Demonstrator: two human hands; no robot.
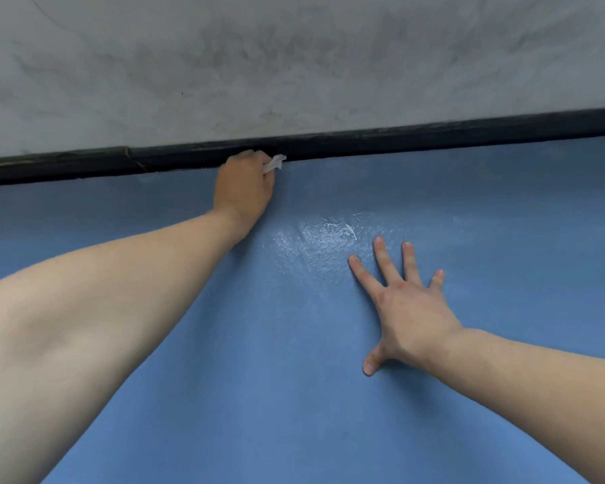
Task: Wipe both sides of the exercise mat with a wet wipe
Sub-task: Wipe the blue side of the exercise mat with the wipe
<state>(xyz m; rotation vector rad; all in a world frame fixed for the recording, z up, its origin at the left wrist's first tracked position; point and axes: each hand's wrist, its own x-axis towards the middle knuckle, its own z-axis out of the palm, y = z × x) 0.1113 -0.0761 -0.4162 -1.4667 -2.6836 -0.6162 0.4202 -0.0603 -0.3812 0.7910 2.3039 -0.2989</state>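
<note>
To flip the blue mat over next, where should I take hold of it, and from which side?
Probably the far edge of the mat, approached from the wall side beside the left hand, which grips the wet wipe there. It is the only mat edge in view, running straight along the dark baseboard. The right hand rests flat mid-mat, where there is nothing to pinch.

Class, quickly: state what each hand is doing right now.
Left hand: closed round the crumpled white wet wipe.
Right hand: open, fingers spread flat on the blue exercise mat.
</note>
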